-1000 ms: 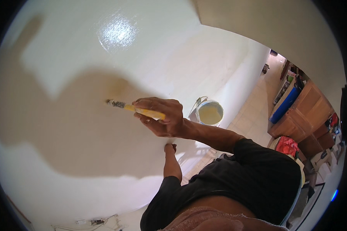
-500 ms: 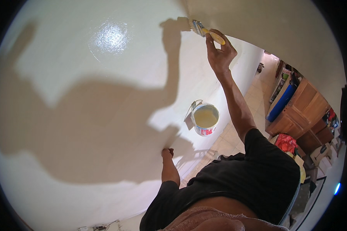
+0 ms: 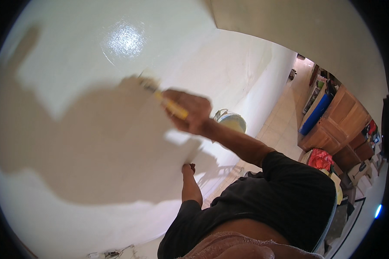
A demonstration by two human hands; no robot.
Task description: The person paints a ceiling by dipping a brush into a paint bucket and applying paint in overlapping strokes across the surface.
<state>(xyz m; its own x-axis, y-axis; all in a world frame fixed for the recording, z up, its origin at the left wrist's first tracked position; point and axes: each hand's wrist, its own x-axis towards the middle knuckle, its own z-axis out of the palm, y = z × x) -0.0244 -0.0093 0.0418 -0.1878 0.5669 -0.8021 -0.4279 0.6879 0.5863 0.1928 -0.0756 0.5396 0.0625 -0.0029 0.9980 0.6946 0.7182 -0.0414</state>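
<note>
My right hand (image 3: pixel 192 110) is closed around the yellow handle of a paintbrush (image 3: pixel 175 109). The brush points up and left, and its blurred bristles are at the pale wall (image 3: pixel 95 142), beside the edge of my shadow. Lower down, my left hand (image 3: pixel 189 168) is at the wall; it is small in the picture, and its fingers are too foreshortened to make out. Partly behind my right hand and forearm is a white paint bucket (image 3: pixel 236 118) with a wire handle and pale, yellowish liquid inside.
A wet-looking glare spot (image 3: pixel 126 39) shines on the upper wall. An angled beige surface (image 3: pixel 298 26) borders the wall at upper right. Below right are a tiled floor (image 3: pixel 281 121), a wooden cabinet (image 3: pixel 339 116), a blue panel (image 3: pixel 316 114) and a red plastic bag (image 3: pixel 320 159).
My right hand has swept the paintbrush down and left, from the upper corner edge to the middle of the wall. Its forearm now covers part of the bucket. My left hand stays in place.
</note>
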